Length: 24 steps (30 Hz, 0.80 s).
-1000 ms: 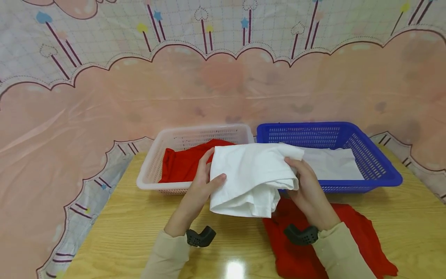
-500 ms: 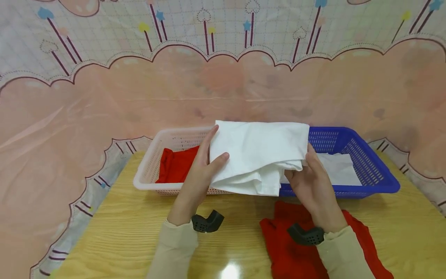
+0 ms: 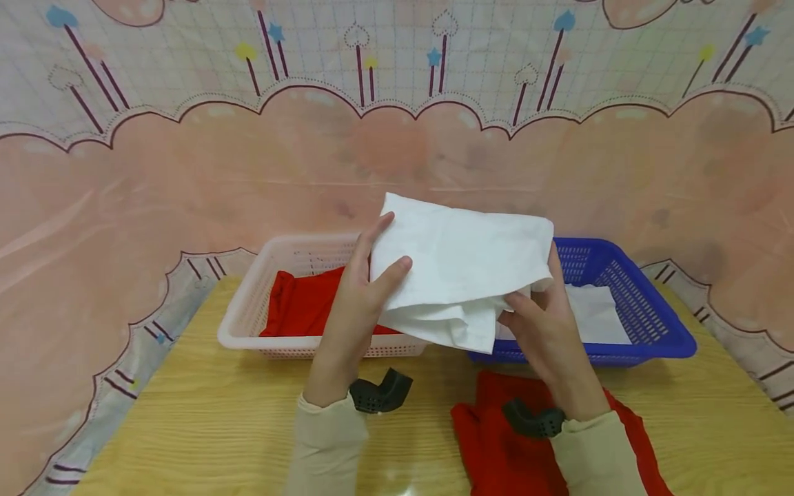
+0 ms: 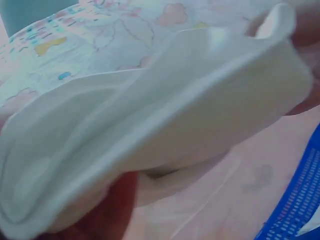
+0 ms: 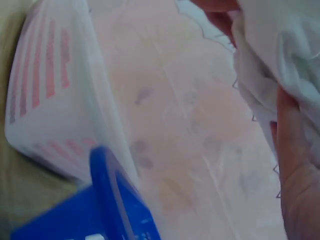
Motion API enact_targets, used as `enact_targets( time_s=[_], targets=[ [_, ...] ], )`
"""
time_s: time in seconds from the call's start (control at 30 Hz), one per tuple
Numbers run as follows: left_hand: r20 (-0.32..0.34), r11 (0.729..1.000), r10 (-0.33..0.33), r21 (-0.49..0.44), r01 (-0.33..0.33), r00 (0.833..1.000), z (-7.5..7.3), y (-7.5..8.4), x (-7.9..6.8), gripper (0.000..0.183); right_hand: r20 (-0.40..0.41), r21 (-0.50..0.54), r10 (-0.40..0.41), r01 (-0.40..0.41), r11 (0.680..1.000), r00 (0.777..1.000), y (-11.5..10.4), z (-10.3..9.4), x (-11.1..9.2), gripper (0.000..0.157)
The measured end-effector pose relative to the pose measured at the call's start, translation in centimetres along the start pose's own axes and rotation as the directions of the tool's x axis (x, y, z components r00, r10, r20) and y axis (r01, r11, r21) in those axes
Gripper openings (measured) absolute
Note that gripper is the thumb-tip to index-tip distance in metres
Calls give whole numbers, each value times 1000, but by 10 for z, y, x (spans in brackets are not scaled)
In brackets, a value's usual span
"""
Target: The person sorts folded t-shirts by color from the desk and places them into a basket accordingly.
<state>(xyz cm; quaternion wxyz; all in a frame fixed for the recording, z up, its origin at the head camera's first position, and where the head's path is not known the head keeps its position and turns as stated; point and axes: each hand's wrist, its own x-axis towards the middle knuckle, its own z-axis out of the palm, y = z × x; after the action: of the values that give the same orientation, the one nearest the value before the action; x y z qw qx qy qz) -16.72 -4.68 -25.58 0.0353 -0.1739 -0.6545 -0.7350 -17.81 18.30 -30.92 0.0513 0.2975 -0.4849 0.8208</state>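
From the head camera I see the folded white cloth point(image 3: 462, 255) in the air, above and in front of the two baskets; its long axis runs left to right, from hand to hand, tipping a little lower at the right end; one flat edge faces the backdrop point(image 3: 248, 172), while loose layers sag toward me and end in a drooping corner. My left hand point(image 3: 356, 296) pinches the left end, thumb on top; my right hand point(image 3: 546, 327) holds the right end, some of its fingers lost behind the folds. The cloth covers parts of the white basket point(image 3: 273, 343), with its red garment point(image 3: 304, 303), and of the blue basket point(image 3: 660, 331), with its pale fabric point(image 3: 595, 313); the red cloth point(image 3: 505, 451) on the table point(image 3: 205, 420) is cut off below and partly under my right arm.

On the left wrist, the cloth slants from lower left to upper right; the fingers are dark and blurred, and only a corner of the blue basket shows.

On the right wrist, the cloth runs out of the right edge, so I cannot read its long axis there; both baskets are cropped and soft.
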Motion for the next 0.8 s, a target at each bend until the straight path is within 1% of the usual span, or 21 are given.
enact_targets(
  time_s=[0.07,0.13,0.2,0.27,0.33,0.37,0.43,0.5,0.53,0.6,0.67,0.73,0.8],
  targets=[
    [-4,999,33,-1,-33,999,3,-3,3,56,-30,-80,4,-6,997,1000,-3,0,2,75],
    [9,999,49,-5,-49,999,4,-9,6,57,-60,-152,8,-18,988,998,-6,-1,2,76],
    [47,998,55,-12,-55,997,4,-18,10,59,-91,-185,11,-27,982,996,-7,-5,3,76],
    [81,997,65,-38,-62,995,4,-27,14,60,-108,-189,6,-27,982,994,-8,-11,4,75],
    [101,992,95,-89,-86,990,6,-36,18,61,-121,-184,-4,-18,983,993,-8,-18,5,74],
    [103,986,114,-132,-100,988,8,-41,20,60,-130,-186,-11,-14,983,992,-8,-22,6,74],
    [84,965,143,-233,-120,986,13,-49,23,57,-148,-187,-22,-6,982,989,-6,-29,7,73],
    [61,933,157,-338,-128,986,19,-56,25,53,-168,-174,-33,3,985,985,-5,-36,7,73],
    [49,915,154,-383,-124,987,22,-59,25,52,-176,-164,-37,8,986,984,-4,-40,7,73],
    [49,886,151,-450,-113,987,28,-65,26,50,-192,-140,-46,18,990,980,-3,-46,6,74],
    [85,869,139,-488,-80,987,32,-70,27,48,-211,-123,-53,28,992,976,-1,-52,4,75],
    [139,874,112,-484,-31,984,35,-74,27,45,-230,-139,-53,21,990,972,-1,-58,2,75],
    [195,887,73,-462,26,978,36,-76,27,42,-249,-159,-47,7,987,967,-1,-62,-1,74]
  ],
)
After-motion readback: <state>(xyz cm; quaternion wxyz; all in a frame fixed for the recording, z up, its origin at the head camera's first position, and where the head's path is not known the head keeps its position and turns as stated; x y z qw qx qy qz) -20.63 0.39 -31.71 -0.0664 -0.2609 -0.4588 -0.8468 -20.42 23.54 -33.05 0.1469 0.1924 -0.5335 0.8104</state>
